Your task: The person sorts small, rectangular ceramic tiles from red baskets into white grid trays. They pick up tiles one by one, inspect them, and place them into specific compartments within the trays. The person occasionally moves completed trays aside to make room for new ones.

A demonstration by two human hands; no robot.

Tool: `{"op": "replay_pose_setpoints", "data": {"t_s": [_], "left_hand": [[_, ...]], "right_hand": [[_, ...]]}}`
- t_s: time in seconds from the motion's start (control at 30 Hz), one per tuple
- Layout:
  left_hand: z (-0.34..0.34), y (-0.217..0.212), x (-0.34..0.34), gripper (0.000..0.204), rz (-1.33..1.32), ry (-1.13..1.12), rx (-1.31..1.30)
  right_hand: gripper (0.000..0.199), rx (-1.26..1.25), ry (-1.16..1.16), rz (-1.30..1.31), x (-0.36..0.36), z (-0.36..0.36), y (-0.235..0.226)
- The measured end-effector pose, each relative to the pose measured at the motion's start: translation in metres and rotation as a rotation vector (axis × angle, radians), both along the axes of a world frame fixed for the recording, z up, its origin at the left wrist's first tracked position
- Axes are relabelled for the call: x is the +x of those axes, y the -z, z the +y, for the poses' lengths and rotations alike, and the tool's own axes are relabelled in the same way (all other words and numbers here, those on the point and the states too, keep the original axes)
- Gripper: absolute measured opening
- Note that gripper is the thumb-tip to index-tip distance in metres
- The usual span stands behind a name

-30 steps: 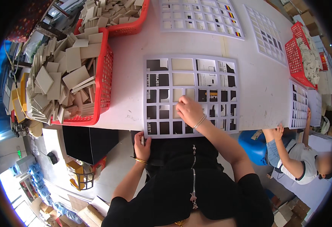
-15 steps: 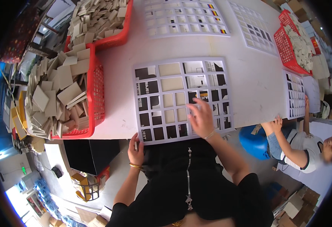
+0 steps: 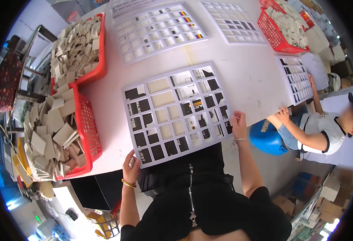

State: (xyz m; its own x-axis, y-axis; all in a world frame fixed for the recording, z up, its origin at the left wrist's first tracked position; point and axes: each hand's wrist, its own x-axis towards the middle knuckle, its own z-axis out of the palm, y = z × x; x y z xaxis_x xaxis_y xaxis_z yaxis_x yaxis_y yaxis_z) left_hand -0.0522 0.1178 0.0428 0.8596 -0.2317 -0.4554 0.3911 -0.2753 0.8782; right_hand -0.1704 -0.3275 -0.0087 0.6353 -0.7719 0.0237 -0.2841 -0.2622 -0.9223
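Note:
A white grid tray (image 3: 168, 149) lies tilted at the table's near edge, its front side close to my body. Some of its compartments show black and white printed pieces; others, left of the middle, show plain beige pieces. My left hand (image 3: 131, 168) is closed on the near left corner, and a small pale thing I cannot make out shows by its fingers. At the right side, my right hand (image 3: 238, 125) has its fingers curled against the tray's edge. Part of each hand's grip is hidden.
Red baskets (image 3: 89, 132) heaped with beige board pieces (image 3: 50, 120) line the left side. Further grid trays (image 3: 160, 30) lie across the table (image 3: 241, 76). Another red basket (image 3: 271, 30) stands far right. A co-worker (image 3: 321, 128) sits at right by a blue stool (image 3: 265, 138), hands near another tray.
My right hand has left the middle of the tray and come to its right edge. My left hand stays at the near left corner. The whole view has shifted and turned.

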Motion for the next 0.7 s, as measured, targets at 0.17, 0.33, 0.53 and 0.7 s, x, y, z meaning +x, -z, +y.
{"op": "replay_pose_setpoints", "data": {"t_s": [0.17,0.33,0.53,0.7], "left_hand": [[-0.055,0.007,0.005,0.048,-0.21,0.262,-0.03],[-0.177,0.001,-0.001,0.056,-0.211,0.679,-0.245],[-0.212,-0.023,-0.008,0.026,-0.392,0.897,-0.075],[-0.153,-0.001,-0.004,0.023,-0.253,1.05,0.178]], "right_hand": [[0.026,-0.194,0.089,0.232,-0.018,-0.07,-0.058],[0.037,-0.991,0.357,0.309,-0.046,-0.146,-0.114],[0.023,-0.796,-0.082,0.023,-0.006,-0.044,-0.113],[0.014,-0.599,-0.588,0.088,0.028,0.085,-0.045]]}}
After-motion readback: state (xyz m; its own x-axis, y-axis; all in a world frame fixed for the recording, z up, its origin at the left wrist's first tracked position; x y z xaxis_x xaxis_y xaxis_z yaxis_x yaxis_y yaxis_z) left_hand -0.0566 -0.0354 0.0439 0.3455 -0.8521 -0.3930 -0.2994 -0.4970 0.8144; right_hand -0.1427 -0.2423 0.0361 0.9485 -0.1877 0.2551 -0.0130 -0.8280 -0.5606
